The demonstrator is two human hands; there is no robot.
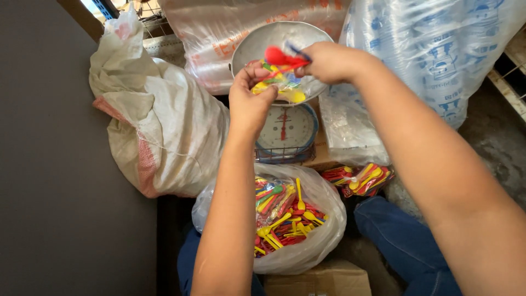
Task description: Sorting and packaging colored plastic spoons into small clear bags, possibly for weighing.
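Spoons (279,74) bunched in both hands, count unclear, hiding scale pan (257,41).

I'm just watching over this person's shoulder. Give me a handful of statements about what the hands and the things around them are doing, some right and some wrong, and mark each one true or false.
1. The left hand holds a small clear bag of coloured plastic spoons over the metal scale pan. True.
2. The right hand is empty. False: it pinches red spoons above the small bag.
3. The scale dial is square and black. False: it is round and white, with a red needle.
4. A large open clear bag of mixed spoons sits below the arms. True.
5. A white woven sack lies to the left of the scale. True.
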